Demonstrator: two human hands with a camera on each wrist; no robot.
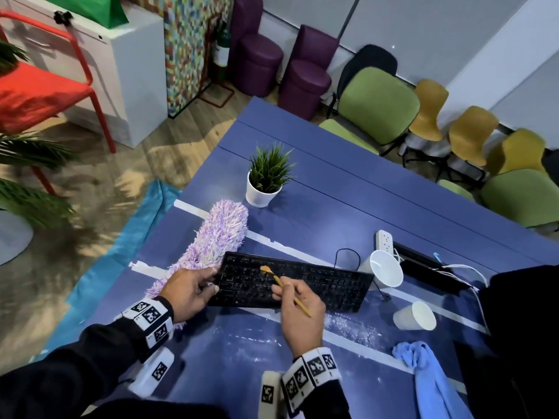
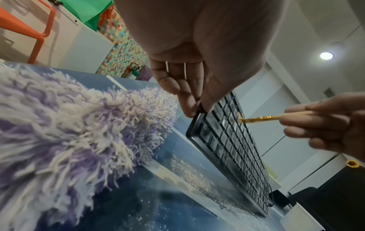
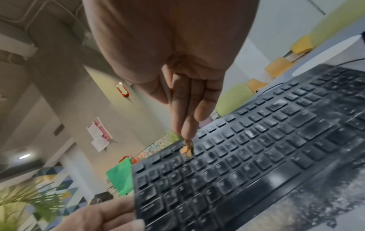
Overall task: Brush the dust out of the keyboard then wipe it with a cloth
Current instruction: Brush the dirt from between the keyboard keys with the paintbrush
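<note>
The black, dusty keyboard is tipped up on the blue table, its near long edge down. My left hand pinches the keyboard's left end between thumb and fingers. My right hand pinches a thin brush with a golden handle. Its orange bristles touch keys in the upper left rows. A crumpled light blue cloth lies at the table's near right. White dust is strewn on the table below the keyboard.
A fluffy purple duster lies just left of the keyboard, under my left wrist. Two white paper cups lie tipped at the right, by a power strip and cables. A potted plant stands behind.
</note>
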